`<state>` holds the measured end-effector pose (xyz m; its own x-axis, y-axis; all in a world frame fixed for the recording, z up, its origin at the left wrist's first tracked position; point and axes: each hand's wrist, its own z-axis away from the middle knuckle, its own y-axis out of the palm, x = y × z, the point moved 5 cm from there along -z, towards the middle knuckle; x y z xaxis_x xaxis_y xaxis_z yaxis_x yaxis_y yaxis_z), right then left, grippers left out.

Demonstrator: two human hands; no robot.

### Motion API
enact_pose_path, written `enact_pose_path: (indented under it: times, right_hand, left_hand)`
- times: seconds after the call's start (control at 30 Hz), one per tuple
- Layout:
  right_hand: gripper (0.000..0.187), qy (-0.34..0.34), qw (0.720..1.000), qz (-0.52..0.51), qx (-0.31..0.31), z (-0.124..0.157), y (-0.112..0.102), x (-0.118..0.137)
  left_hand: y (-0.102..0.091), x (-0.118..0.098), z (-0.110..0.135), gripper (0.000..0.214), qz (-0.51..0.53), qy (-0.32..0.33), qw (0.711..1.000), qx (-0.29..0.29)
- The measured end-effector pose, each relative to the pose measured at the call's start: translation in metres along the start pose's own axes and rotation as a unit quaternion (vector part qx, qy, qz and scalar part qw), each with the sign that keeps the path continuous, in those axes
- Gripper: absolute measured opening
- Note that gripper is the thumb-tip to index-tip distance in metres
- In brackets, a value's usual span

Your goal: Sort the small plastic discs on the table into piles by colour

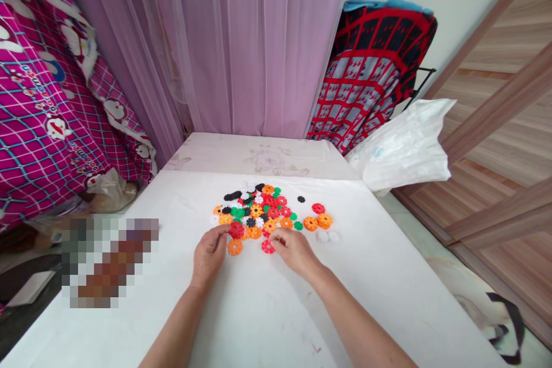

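A pile of several small plastic snowflake discs in orange, red, green, black and white lies on a white table. My left hand rests at the pile's near left edge, its fingers curled and pinched on a red disc. An orange disc lies just right of that hand. My right hand lies near the pile's front, fingers bent, its fingertips touching a red disc.
A pink curtain hangs behind the table. Pink patterned bedding is piled at left, a red and black blanket and a white plastic bag at right. Wooden panelling stands far right.
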<state>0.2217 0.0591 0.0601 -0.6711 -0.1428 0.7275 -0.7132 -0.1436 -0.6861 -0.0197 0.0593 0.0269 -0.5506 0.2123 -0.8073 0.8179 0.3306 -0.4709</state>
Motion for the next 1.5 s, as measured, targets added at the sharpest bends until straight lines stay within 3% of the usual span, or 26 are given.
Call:
enact_pose_path:
  times: [0.1,0.2,0.27,0.33,0.57,0.77,1.07,1.23,1.37,1.5]
  right_hand:
    - [0.016,0.085,0.986,-0.120,-0.080,-0.019,-0.055,-0.044]
    - [0.016,0.229,0.942,-0.188,-0.159,-0.033,-0.111,-0.092]
    - [0.014,0.266,0.930,-0.189,-0.169,-0.041,-0.133,-0.111]
    - [0.011,0.285,0.926,-0.188,-0.164,-0.046,-0.142,-0.122]
    - [0.004,0.302,0.920,-0.214,-0.129,-0.054,-0.128,-0.138]
    - [0.011,0.302,0.924,-0.206,-0.115,-0.053,-0.126,-0.146]
    - [0.009,0.281,0.946,-0.083,-0.140,-0.053,-0.129,-0.145]
    - [0.013,0.211,0.963,0.046,-0.159,-0.046,-0.125,-0.107]
    - [0.019,0.074,0.964,0.245,-0.070,-0.036,-0.088,-0.049]
    - [0.023,0.035,0.950,0.309,-0.016,-0.031,-0.057,-0.021]
  left_hand:
    - [0.000,0.001,0.000,0.030,-0.002,-0.001,1.000,0.000]
    - [0.000,0.001,-0.001,0.031,-0.008,-0.002,1.000,0.005]
    - [0.000,0.001,-0.001,0.032,-0.013,-0.004,1.000,0.004]
    - [-0.001,0.001,-0.001,0.032,-0.019,-0.006,1.000,0.004]
    - [-0.002,-0.001,0.000,0.033,-0.025,-0.013,1.000,0.008]
    - [-0.002,0.001,0.000,0.033,-0.024,-0.016,1.000,0.011]
    - [-0.001,0.002,-0.001,0.032,-0.032,-0.018,0.999,0.013]
    - [0.000,0.002,-0.001,0.032,-0.030,-0.008,0.999,0.012]
    - [0.000,0.003,-0.001,0.031,-0.024,-0.002,1.000,0.010]
    - [0.000,0.001,-0.001,0.030,-0.020,0.007,1.000,0.008]
